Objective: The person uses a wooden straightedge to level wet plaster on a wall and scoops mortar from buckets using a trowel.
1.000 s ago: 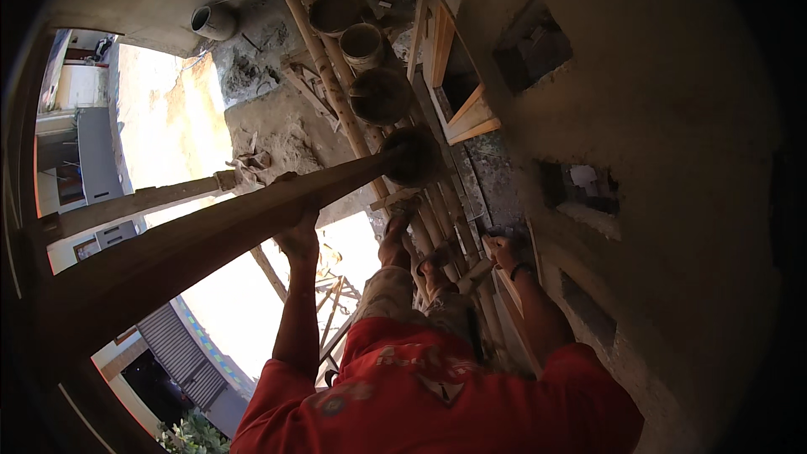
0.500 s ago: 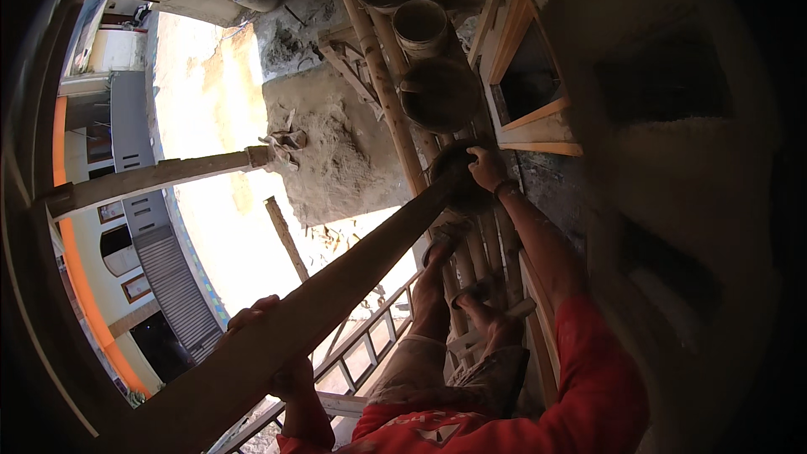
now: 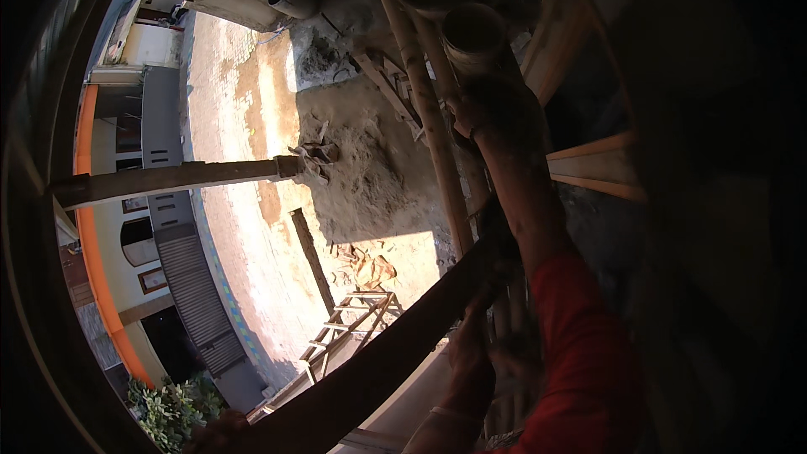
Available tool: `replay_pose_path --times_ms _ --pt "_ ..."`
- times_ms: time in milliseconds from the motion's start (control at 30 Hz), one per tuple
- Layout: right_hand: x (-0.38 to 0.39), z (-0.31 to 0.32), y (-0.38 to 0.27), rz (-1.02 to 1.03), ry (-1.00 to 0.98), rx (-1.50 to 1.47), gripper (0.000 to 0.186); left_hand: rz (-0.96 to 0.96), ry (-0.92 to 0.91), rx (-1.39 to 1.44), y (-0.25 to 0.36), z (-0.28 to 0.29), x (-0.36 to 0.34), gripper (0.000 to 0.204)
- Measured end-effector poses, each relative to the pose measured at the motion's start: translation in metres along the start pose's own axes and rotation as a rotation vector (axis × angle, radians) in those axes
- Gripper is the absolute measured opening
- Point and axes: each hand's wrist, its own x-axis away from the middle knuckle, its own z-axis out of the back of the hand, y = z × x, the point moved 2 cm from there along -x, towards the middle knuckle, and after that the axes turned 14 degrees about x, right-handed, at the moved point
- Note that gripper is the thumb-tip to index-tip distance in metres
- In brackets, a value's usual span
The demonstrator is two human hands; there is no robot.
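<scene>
I look over a bright yard (image 3: 239, 168) far left, with a grey heap (image 3: 370, 164) on it. Near me slants a thick wood beam (image 3: 382, 357). Right of the heap, a dark tub (image 3: 508, 108) sits on bamboo poles (image 3: 427, 97). My half-curled right hand (image 3: 464, 116) is at the tub's edge; I can't tell its grip, nor my dim left hand's (image 3: 220, 433), by the beam.

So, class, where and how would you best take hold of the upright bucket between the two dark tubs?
I'd grip the bucket by the left of its rim, from above: it stands upright, round mouth open, so the edge seems easiest to catch. The nearer tub, by the right hand, crowds its near side.
</scene>
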Motion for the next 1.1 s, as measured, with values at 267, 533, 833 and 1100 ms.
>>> replay_pose_path --times_ms 267,533,833,1100 --pt "0.074 0.116 0.02 -0.021 0.252 -0.099 0.028 0.408 -0.014 0.154 0.021 0.033 0.006 0.033" --pt "0.251 0.177 0.141 -0.686 0.183 -1.385 0.018 -0.662 -0.064 -0.267 -0.052 -0.081 -0.01 0.061" --pt "0.517 0.22 0.068 -0.656 -0.419 -2.094 0.028 -1.225 0.298 -1.762 -0.083 -0.1 0.059 0.053" --pt "0.557 0.433 -0.014 -0.305 -0.107 -0.878 0.036 -1.378 0.322 -1.633 -0.095 -0.135 0.068 0.052"
